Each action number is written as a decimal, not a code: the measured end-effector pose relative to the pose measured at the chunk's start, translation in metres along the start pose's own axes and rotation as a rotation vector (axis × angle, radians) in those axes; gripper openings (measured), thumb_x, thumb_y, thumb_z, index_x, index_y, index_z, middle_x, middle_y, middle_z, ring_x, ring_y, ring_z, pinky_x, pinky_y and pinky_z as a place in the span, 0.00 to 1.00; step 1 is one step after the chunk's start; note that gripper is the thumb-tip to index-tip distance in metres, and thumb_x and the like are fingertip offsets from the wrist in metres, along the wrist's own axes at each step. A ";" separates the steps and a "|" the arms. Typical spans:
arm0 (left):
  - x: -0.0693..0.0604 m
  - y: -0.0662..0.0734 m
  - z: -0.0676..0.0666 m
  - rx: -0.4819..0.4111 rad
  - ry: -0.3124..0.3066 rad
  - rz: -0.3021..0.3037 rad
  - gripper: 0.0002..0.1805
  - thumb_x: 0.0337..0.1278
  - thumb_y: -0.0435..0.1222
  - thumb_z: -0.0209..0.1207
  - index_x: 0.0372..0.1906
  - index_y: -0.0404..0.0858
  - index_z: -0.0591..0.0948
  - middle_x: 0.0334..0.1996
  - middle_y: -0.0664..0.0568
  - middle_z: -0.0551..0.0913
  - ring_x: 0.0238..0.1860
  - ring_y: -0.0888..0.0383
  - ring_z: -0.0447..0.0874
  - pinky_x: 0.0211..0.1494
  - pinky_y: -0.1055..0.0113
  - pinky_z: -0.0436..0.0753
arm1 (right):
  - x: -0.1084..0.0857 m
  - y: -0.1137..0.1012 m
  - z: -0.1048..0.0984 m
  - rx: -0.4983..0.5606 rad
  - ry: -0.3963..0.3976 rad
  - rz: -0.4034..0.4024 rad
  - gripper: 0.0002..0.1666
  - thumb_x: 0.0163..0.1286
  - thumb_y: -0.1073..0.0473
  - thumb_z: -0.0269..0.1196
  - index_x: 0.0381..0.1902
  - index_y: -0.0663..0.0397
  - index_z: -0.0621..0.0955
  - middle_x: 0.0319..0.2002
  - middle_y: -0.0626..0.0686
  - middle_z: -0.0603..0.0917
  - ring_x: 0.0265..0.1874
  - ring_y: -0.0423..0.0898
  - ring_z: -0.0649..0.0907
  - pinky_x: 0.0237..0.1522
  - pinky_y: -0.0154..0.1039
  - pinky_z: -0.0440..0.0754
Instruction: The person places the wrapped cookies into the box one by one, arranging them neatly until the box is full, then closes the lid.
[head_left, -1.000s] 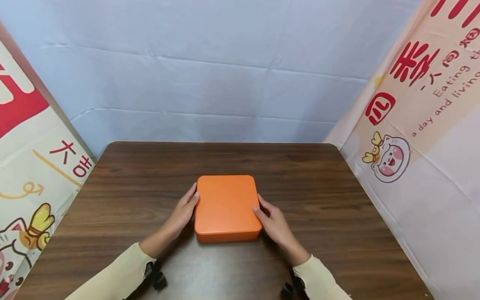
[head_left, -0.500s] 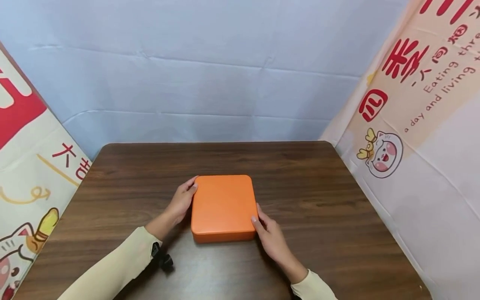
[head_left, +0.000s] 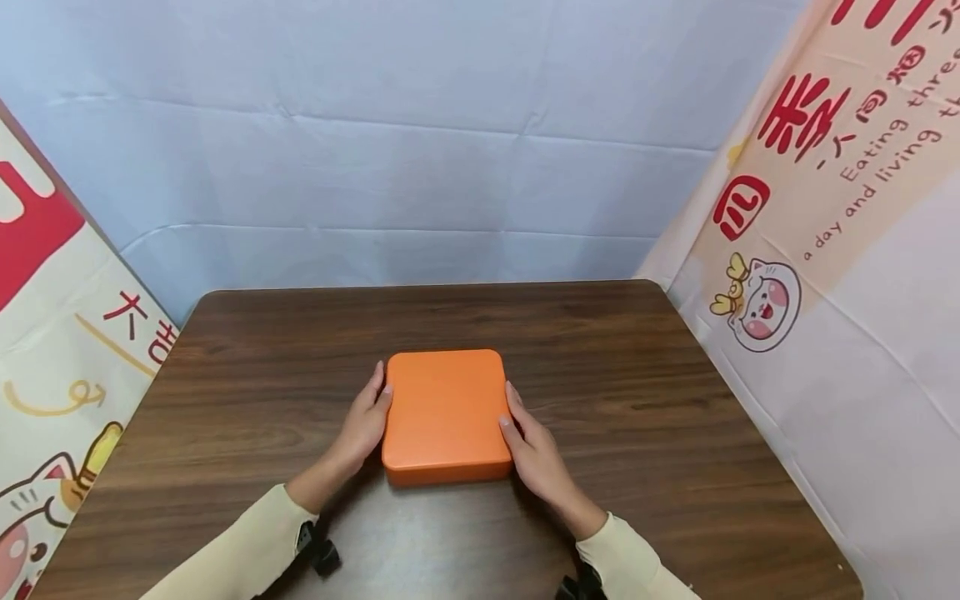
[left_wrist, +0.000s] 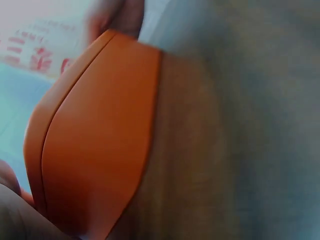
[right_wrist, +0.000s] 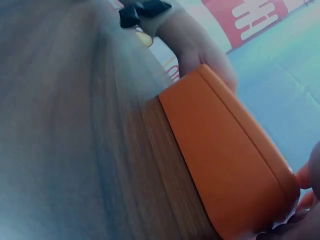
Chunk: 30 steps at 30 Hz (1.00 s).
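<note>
A square orange lidded box (head_left: 446,412) sits on the brown wooden table, its smooth lid facing up. Along its side, a dark seam below the lid shows in both wrist views. At the box's left side, my left hand (head_left: 365,423) grips it, the thumb near the top edge and fingers along the far part of the side. Opposite it, my right hand (head_left: 536,450) holds the right side in the same manner. In the right wrist view, fingertips touch the lid's edge by a corner of the box (right_wrist: 225,155). What the box contains is hidden.
The wooden table (head_left: 637,400) extends around the box, with rounded far corners. Behind it hangs a pale blue cloth (head_left: 420,167). Printed banners flank the table: a left banner (head_left: 60,350) and a right banner (head_left: 862,333). Black wrist devices sit by both cream sleeves.
The box shifts slightly left in the head view, as does the whole scene. Half a second ago my left hand was farther up its side and my right lower; now they are nearly level.
</note>
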<state>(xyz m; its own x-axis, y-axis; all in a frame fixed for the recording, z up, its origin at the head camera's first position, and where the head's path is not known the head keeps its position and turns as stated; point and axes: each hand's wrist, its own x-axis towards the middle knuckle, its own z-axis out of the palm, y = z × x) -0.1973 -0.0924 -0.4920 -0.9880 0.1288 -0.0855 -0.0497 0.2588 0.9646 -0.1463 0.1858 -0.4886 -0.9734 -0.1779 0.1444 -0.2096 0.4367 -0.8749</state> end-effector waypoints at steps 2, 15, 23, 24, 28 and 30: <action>-0.012 -0.002 0.004 0.040 -0.014 0.047 0.33 0.84 0.41 0.38 0.82 0.34 0.42 0.82 0.43 0.41 0.81 0.47 0.38 0.80 0.47 0.43 | 0.003 0.002 0.001 -0.009 -0.027 -0.010 0.35 0.84 0.55 0.49 0.81 0.56 0.53 0.80 0.57 0.53 0.79 0.50 0.54 0.76 0.53 0.51; -0.006 -0.008 -0.003 0.145 -0.028 0.156 0.33 0.85 0.41 0.35 0.81 0.32 0.41 0.81 0.38 0.41 0.80 0.43 0.40 0.79 0.44 0.45 | 0.029 0.005 0.015 -0.105 -0.060 -0.069 0.36 0.86 0.55 0.44 0.82 0.61 0.45 0.82 0.58 0.46 0.80 0.52 0.50 0.76 0.56 0.50; 0.004 -0.010 -0.008 0.177 -0.023 0.148 0.33 0.85 0.42 0.34 0.81 0.31 0.42 0.81 0.37 0.42 0.81 0.44 0.40 0.79 0.45 0.45 | 0.037 0.004 0.022 -0.080 -0.033 -0.052 0.36 0.86 0.56 0.43 0.82 0.61 0.45 0.81 0.58 0.46 0.80 0.52 0.50 0.77 0.55 0.49; 0.004 -0.010 -0.008 0.184 -0.021 0.152 0.33 0.85 0.42 0.34 0.81 0.31 0.42 0.81 0.37 0.42 0.81 0.44 0.40 0.79 0.45 0.45 | 0.037 0.003 0.022 -0.076 -0.031 -0.049 0.36 0.86 0.56 0.43 0.82 0.61 0.44 0.81 0.58 0.46 0.80 0.52 0.50 0.77 0.55 0.49; 0.004 -0.010 -0.007 0.203 -0.005 0.167 0.32 0.85 0.42 0.34 0.81 0.30 0.43 0.81 0.36 0.43 0.80 0.43 0.42 0.79 0.44 0.46 | 0.037 0.002 0.022 -0.066 -0.025 -0.039 0.36 0.86 0.56 0.43 0.82 0.59 0.44 0.82 0.57 0.46 0.80 0.51 0.49 0.77 0.55 0.49; 0.004 -0.009 -0.007 0.207 0.001 0.165 0.32 0.85 0.41 0.34 0.81 0.29 0.43 0.81 0.36 0.44 0.80 0.43 0.42 0.79 0.45 0.46 | 0.037 0.003 0.022 -0.064 -0.027 -0.041 0.36 0.86 0.56 0.43 0.82 0.59 0.44 0.82 0.57 0.46 0.80 0.51 0.49 0.77 0.55 0.49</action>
<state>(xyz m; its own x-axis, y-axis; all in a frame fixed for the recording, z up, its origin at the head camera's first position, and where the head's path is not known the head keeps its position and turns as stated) -0.2022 -0.1013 -0.4996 -0.9803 0.1849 0.0690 0.1430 0.4244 0.8941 -0.1811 0.1604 -0.4958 -0.9611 -0.2203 0.1666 -0.2560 0.4837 -0.8370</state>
